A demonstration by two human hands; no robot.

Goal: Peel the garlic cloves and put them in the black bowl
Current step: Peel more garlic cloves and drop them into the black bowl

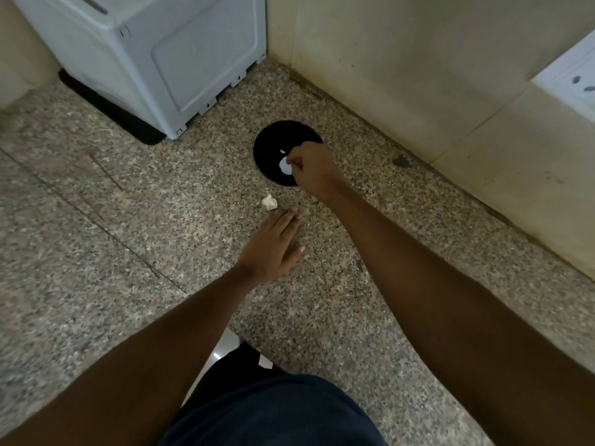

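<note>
Right hand (310, 170) grip — pinching clove (285, 166).

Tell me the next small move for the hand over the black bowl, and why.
Probably let go: the right hand hangs over the black bowl with its fingers curled round a white clove, so opening them should drop it in. The left hand lies flat on the counter, fingertips near the remaining garlic.

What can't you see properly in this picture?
Head view only:
- Black bowl: its near right part is hidden by the right hand.
- White piece at the fingertips: overexposed, peeled or not unclear.
- Garlic on counter: too small to count cloves.
- White appliance: cut off by the top edge.
</note>
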